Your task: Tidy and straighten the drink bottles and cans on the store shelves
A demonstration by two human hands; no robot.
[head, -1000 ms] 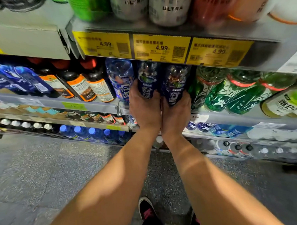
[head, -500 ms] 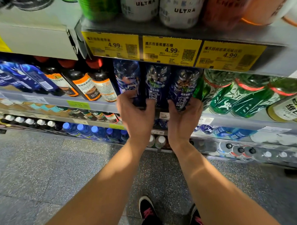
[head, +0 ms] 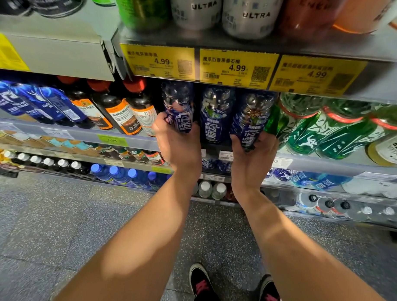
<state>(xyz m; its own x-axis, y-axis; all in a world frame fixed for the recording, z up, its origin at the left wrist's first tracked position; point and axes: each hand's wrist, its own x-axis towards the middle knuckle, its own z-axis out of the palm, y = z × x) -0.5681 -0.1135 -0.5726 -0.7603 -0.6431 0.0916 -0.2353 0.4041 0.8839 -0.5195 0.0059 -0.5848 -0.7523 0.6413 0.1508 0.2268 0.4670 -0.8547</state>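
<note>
Three dark blue drink bottles stand side by side on the middle shelf. My left hand grips the lower part of the left blue bottle. My right hand grips the base of the right blue bottle. Between them the middle blue bottle stands free of both hands. All three labels face outward.
Dark bottles with orange labels stand to the left, green bottles to the right. Cans marked ULTRA sit on the shelf above yellow price tags. Lower shelves hold more bottles. Speckled floor and my shoes lie below.
My hands have spread apart: the left moved from the middle bottle to the left one, the right stayed on the right bottle. The view has tilted slightly.
</note>
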